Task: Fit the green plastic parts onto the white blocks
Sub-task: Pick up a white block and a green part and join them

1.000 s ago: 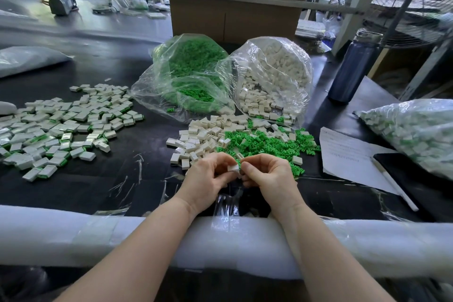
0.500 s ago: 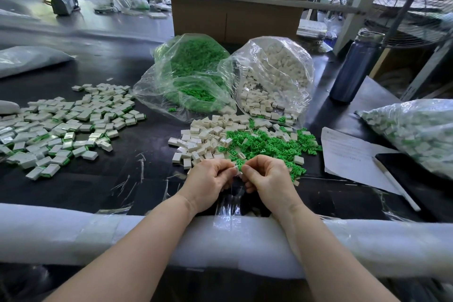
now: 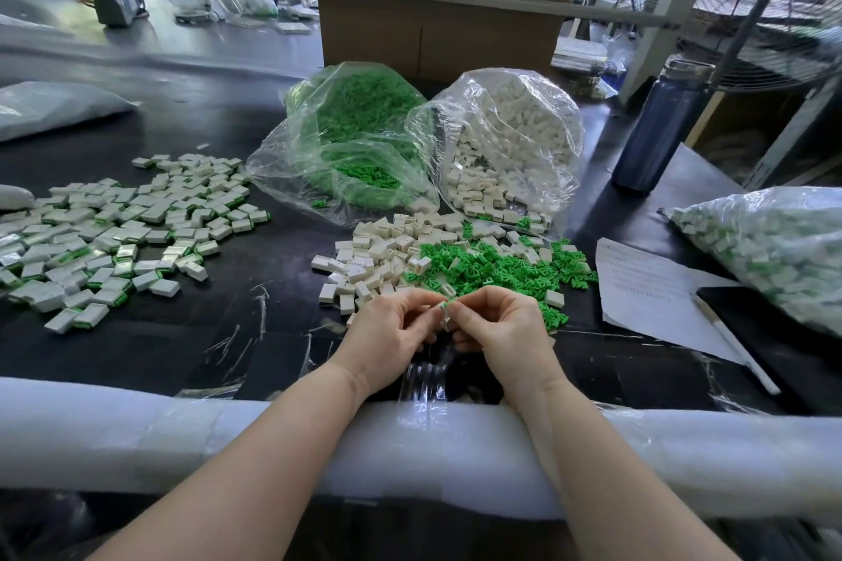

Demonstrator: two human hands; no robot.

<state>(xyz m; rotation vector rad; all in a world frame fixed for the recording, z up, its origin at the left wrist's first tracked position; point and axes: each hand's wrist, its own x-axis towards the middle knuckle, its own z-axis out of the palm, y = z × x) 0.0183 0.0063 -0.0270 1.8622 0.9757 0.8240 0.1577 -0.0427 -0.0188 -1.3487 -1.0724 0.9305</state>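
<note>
Head view, lower centre of the frame: the left hand and right hand meet just past the padded white table edge, fingers curled inward. A white block sits pinched between the two sets of fingertips, with a green part showing at its upper end, touching the right hand's fingertips. How far the part is seated cannot be told; most of both pieces is hidden by the fingers.

Judged risks: a part pressed in askew could jam or bend a leg, and a slip of so small a pinch would drop the piece among the loose stock directly beyond, where it might pass for an unfitted one.

Centre frame: the loose white blocks lie beside the loose green parts, the two overlapping. Left of frame: the assembled pieces, well apart. Upper centre: the bag of green parts touching the bag of white blocks.
</note>
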